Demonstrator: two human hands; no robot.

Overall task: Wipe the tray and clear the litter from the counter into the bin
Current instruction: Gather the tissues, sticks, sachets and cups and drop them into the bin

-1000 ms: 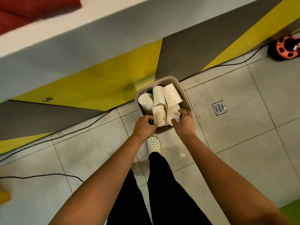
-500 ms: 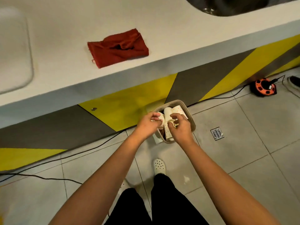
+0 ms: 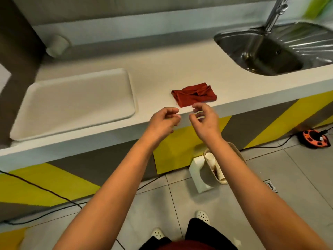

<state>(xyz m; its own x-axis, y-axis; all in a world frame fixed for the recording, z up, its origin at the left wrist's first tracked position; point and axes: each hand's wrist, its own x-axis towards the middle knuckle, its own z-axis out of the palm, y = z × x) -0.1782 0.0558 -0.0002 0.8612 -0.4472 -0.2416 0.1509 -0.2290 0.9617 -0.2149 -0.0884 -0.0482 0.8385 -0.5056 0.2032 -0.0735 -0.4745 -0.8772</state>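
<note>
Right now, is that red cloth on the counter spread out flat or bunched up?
Bunched up. The red cloth lies crumpled in loose folds near the counter edge, with neither hand touching it.

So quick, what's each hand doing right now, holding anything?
Left hand: empty, fingers loosely curled, at the counter edge.
Right hand: empty too, fingers loosely curled, just short of the red cloth.

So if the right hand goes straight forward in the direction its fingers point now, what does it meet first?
Most likely the red cloth on the counter. The right hand holds nothing and its fingertips sit just short of the cloth's near edge, with nothing between them. Its height above the counter is unclear, so it might pass over.
</note>
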